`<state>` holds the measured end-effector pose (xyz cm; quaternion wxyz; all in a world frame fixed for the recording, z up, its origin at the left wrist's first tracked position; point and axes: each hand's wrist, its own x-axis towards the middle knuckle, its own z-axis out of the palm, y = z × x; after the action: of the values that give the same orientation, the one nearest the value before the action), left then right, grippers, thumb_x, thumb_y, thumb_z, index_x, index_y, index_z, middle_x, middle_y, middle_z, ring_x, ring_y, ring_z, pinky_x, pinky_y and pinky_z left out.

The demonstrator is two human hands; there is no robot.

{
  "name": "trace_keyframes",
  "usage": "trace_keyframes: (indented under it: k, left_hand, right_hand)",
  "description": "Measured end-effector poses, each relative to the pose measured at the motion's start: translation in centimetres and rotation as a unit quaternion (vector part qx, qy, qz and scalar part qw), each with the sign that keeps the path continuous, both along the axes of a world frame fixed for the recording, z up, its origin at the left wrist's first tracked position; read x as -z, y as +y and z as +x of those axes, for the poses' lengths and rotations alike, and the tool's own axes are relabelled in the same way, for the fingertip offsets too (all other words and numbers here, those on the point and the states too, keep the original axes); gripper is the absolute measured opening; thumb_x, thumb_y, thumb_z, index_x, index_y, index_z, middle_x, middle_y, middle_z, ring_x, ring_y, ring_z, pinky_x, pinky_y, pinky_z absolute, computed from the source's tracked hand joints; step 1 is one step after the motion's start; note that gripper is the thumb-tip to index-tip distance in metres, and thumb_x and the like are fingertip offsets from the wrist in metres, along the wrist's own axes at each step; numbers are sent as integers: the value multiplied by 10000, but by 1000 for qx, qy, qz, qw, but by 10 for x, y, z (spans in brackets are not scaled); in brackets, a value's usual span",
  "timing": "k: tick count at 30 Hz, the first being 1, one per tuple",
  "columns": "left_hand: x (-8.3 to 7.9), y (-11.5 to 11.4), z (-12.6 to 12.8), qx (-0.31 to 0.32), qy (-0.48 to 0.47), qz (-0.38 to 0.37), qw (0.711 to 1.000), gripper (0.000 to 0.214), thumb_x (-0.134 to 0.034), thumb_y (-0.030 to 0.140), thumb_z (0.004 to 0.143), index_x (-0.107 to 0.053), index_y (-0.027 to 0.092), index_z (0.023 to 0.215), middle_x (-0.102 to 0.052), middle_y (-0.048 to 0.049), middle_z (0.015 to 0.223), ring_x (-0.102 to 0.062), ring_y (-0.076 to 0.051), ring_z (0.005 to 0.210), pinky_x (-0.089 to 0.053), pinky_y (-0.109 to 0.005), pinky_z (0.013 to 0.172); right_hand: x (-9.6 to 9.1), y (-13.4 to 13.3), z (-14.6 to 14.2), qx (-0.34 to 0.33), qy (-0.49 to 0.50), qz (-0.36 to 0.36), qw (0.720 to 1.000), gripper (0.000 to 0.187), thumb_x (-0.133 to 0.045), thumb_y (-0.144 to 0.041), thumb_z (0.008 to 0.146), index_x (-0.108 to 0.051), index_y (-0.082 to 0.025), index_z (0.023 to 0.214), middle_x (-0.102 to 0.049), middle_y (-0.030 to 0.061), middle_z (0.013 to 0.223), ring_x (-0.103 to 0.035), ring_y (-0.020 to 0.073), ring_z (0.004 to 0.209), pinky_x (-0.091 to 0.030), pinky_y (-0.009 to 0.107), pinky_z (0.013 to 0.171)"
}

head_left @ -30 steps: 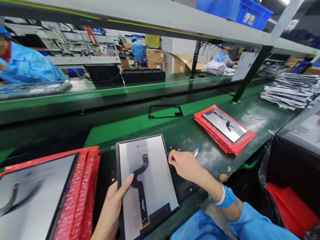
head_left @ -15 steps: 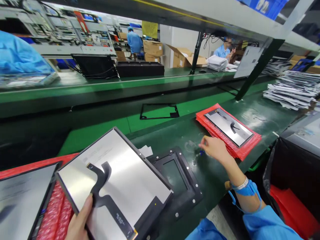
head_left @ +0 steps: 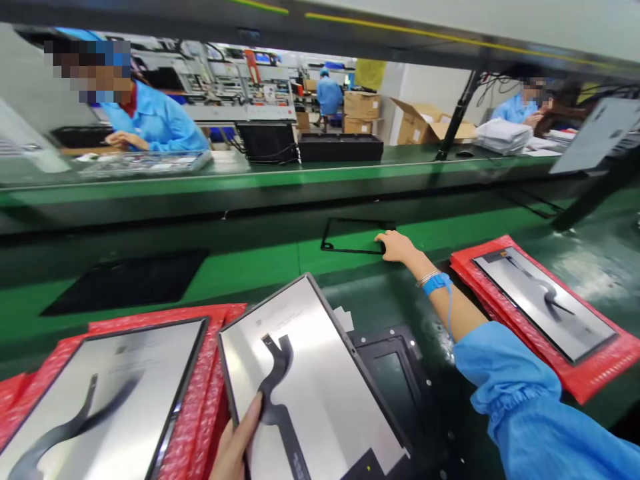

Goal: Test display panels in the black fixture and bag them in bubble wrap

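Note:
My left hand (head_left: 237,441) grips a silver display panel (head_left: 320,373) with a black flex cable (head_left: 275,393), thumb on the cable, holding it tilted above a black fixture plate (head_left: 400,380). My right hand (head_left: 395,245), in a blue sleeve with a blue wrist strap (head_left: 436,283), reaches far forward and touches the near right corner of a thin black frame (head_left: 350,235) lying on the green belt. Whether the fingers pinch the frame cannot be told.
A stack of red bubble bags topped by another panel (head_left: 105,393) lies at the left; a second such stack (head_left: 545,303) lies at the right. A dark mat (head_left: 125,283) rests on the belt. Co-workers in blue coats sit beyond the conveyor, near cardboard boxes (head_left: 360,107).
My right hand has left the spot by the fixture and stretched forward to the black frame on the belt. The left hand keeps the panel lifted, shifted slightly right.

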<state>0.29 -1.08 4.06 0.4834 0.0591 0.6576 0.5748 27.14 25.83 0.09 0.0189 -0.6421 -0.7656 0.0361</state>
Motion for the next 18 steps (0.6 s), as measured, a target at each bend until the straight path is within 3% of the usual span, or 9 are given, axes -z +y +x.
trace_keyframes:
  k: [4, 7, 11, 15, 18]
  left_hand:
    - [6, -7, -4, 14, -23, 11, 1000, 375, -714, 324, 725, -708, 200, 1079, -766, -37, 856, -726, -269, 876, -602, -346, 809]
    - [14, -12, -7, 27, -18, 56, 998, 414, -793, 380, 630, -726, 179, 987, -755, -39, 791, -727, -281, 813, -612, -324, 700]
    - [15, -19, -4, 9, 34, 174, 984, 505, -860, 438, 530, -729, 167, 935, -751, -42, 826, -717, -270, 834, -606, -314, 735]
    - [-2, -28, 3, -152, 135, 303, 931, 362, -808, 336, 648, -721, 221, 980, -750, 9, 911, -701, -210, 872, -585, -324, 862]
    - [-19, -39, 3, -188, 206, 357, 891, 295, -711, 242, 744, -706, 315, 1030, -724, 57, 1074, -647, -253, 1077, -549, -414, 982]
  right_hand:
    - [-13, 2, -9, -24, 2, -3, 1000, 405, -695, -242, 859, -582, -168, 1240, -660, 81, 1115, -623, 228, 1026, -509, 391, 883]
    - [-31, -22, -13, -45, 8, 18, 999, 483, -749, -182, 772, -601, -197, 1231, -697, 72, 1064, -615, 242, 1053, -489, 337, 871]
    - [-45, -98, 0, -80, 14, 50, 995, 447, -718, -188, 775, -612, -204, 1209, -697, 81, 1065, -598, 268, 1046, -462, 378, 884]
    - [-40, -198, 17, -152, 74, 118, 979, 362, -684, -121, 756, -631, -216, 1101, -696, 72, 1010, -603, 260, 953, -465, 404, 851]
    - [-29, -259, 13, -217, 114, 108, 963, 354, -616, -78, 790, -603, -224, 1112, -672, 81, 1131, -587, 254, 1012, -463, 439, 897]
